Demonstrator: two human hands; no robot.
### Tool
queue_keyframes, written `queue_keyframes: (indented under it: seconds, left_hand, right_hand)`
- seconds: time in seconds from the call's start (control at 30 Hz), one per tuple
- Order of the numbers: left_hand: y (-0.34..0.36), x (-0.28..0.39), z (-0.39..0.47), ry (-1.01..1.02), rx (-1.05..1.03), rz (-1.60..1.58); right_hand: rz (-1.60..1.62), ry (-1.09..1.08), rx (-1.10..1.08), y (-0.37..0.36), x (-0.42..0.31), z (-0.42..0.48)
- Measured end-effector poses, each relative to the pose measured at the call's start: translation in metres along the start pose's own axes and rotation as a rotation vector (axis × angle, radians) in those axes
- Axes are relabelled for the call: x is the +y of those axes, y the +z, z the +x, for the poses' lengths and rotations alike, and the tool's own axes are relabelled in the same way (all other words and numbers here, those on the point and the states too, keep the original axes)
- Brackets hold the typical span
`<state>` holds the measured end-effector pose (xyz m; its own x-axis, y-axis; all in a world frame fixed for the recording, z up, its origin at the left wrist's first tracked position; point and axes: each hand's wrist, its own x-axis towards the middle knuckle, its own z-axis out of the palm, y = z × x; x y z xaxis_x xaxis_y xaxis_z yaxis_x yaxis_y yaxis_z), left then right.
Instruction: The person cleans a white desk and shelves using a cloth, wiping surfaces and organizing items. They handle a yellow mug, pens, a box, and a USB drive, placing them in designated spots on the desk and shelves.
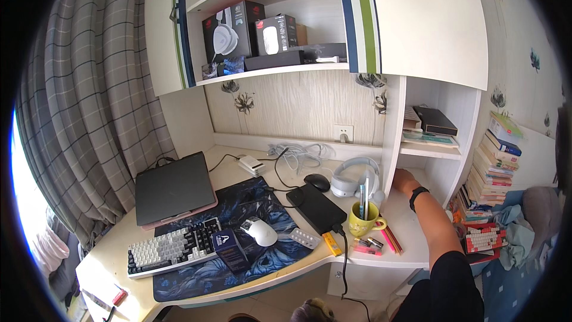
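My right hand [403,181] reaches into the lower cubby [418,169] at the desk's right end. A black wristband [418,197] circles that wrist. The upright panel [394,134] hides the fingertips, so I cannot tell whether they hold anything. Left of the panel, a white headset [351,175] rests on the desk. In front of it stands a yellow-green mug [363,222] with pens [363,201] in it. Colored pencils [392,238], batteries [373,242] and a pink highlighter [367,250] lie beside the mug. My left hand is out of view.
A closed laptop [174,190], keyboard [167,248], white mouse [260,231], dark blue box [230,250] and black power adapter [317,208] occupy the desk. Its cord [344,273] hangs over the front edge. Books [494,167] are stacked at right. Cabinets [424,22] overhang the desk.
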<state>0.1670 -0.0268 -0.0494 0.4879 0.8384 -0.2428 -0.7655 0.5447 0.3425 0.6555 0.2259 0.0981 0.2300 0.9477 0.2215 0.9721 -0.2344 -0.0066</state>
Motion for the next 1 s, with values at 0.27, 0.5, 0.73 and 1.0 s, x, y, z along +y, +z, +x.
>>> queue_keyframes:
  seconds: [0.27, 0.5, 0.73, 1.0]
  left_hand:
    - [-0.03, -0.006, 0.023, -0.001, 0.273, -0.274]
    - [0.029, 0.01, -0.023, 0.116, 0.119, 0.2]
    - [0.028, 0.012, -0.019, 0.067, 0.075, 0.307]
    - [0.027, -0.004, -0.014, -0.045, 0.014, 0.147]
  right_hand:
    - [-0.006, 0.038, 0.0, -0.022, -0.029, -0.015]
    - [0.799, 0.171, 0.57, -0.015, -0.006, -0.017]
    - [1.431, 0.122, 0.652, -0.024, 0.004, -0.051]
    - [1.537, 0.102, 0.564, -0.069, -0.003, -0.105]
